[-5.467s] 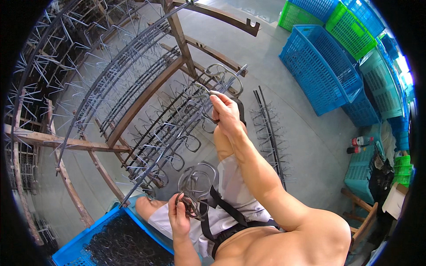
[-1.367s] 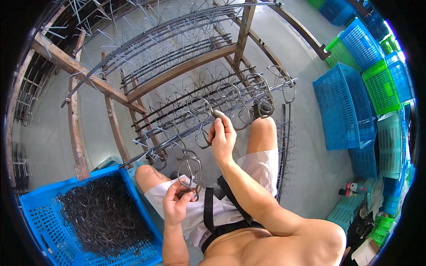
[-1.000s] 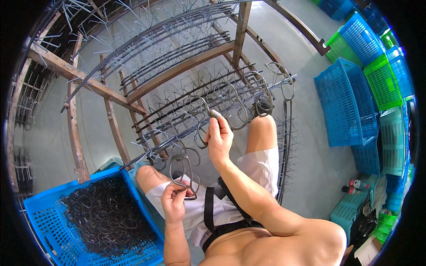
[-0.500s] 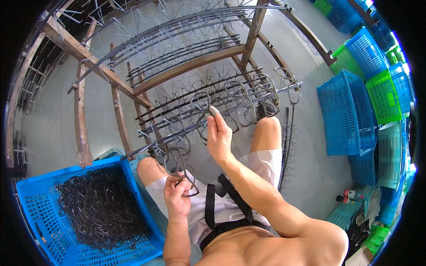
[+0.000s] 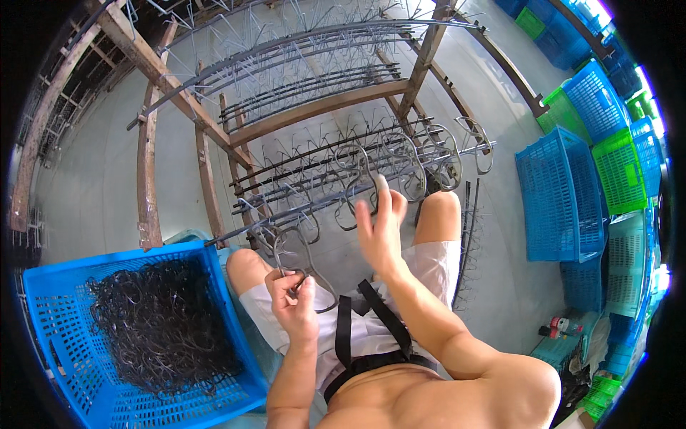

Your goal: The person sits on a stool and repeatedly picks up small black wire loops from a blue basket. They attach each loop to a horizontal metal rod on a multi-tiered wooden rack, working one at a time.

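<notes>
My left hand (image 5: pixel 293 300) is closed on a small bunch of bent grey wire hooks (image 5: pixel 300 247) held above my lap. My right hand (image 5: pixel 380 225) is raised with its fingers spread and nothing in it, just below a curved wire hook (image 5: pixel 361 175) that hangs on a spiked metal rod (image 5: pixel 314 204). Several more wire hooks (image 5: pixel 436 154) hang along the same rods to the right. The rods lie across a slanted wooden frame (image 5: pixel 321 107) in front of me.
A blue plastic crate (image 5: pixel 50 336) at my lower left holds a dark heap of loose wire hooks (image 5: pixel 161 322). Stacked blue and green crates (image 5: pixel 572 193) stand at the right. A loose spiked rod (image 5: pixel 468 236) lies on the concrete floor by my right knee.
My right hand has let go of the hook on the rod and drawn back, fingers spread. My left hand stays shut on its bunch of hooks. The view has tilted slightly.
</notes>
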Tool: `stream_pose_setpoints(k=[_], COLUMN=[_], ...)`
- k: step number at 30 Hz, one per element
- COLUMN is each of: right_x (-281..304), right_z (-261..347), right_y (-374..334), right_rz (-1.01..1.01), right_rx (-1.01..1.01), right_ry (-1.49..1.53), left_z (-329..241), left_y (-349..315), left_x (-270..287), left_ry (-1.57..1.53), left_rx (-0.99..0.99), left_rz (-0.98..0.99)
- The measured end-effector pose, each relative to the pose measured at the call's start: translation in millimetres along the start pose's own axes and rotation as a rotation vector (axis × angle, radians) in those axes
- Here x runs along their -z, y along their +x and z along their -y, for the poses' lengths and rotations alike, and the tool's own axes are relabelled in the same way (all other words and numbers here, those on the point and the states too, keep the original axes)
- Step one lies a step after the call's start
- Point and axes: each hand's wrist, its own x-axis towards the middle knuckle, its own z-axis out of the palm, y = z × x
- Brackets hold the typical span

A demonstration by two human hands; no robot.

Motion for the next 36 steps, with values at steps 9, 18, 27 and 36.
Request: stream_pose_setpoints(k=[9,18,27,36], right_x=[21,-83,-87,-90], right_z=[45,38,42,48], right_y=[-61,-17,-22,-20], right_rz=[0.469,-0.093,-0.102,-0.094], right_rx=[-0.144,-0.504,-0.553,-0.559], right_ry=[0.768,0.906,1.067,0.979], left_z=[-3,0,4,2], left_y=[-9,-3,5,8], left_x=[-9,29,37,36], left_ry=[-0.01,-0.229,-0.36,-0.36], left_rx=[-0.109,0.16,0.263,0.309], left_rz=[-0.044,-0.29,-0.182,-0.12])
